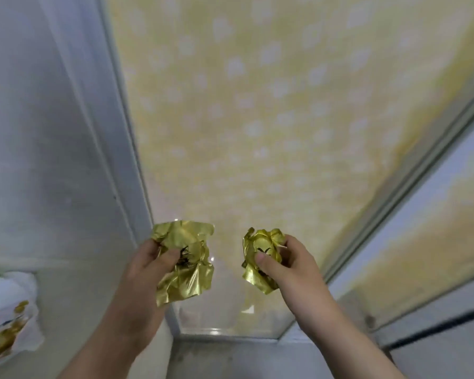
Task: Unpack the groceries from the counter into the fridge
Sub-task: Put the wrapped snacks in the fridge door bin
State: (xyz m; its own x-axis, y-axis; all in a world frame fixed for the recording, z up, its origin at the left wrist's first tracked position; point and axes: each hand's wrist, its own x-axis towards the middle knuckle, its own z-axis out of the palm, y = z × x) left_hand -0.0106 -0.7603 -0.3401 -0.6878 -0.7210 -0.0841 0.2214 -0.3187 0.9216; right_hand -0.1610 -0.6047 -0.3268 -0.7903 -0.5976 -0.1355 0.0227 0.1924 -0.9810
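Note:
My left hand [151, 265] grips a crumpled gold foil packet [185, 265], thumb pressed on its front. A second, smaller gold foil packet [260, 258] is pinched in my right hand [288, 266]. Both are held side by side, apart, over a long surface with a yellow cover dotted with pale spots [257, 119], which looks like a fridge shelf. What the foil wraps is hidden.
A pale grey-white wall [47, 132] runs along the left of the yellow surface. A grey rail [411, 170] borders it on the right. At the lower left lies a white plastic bag with gold items [8, 324] inside. A clear glass-like edge [225, 330] sits below my hands.

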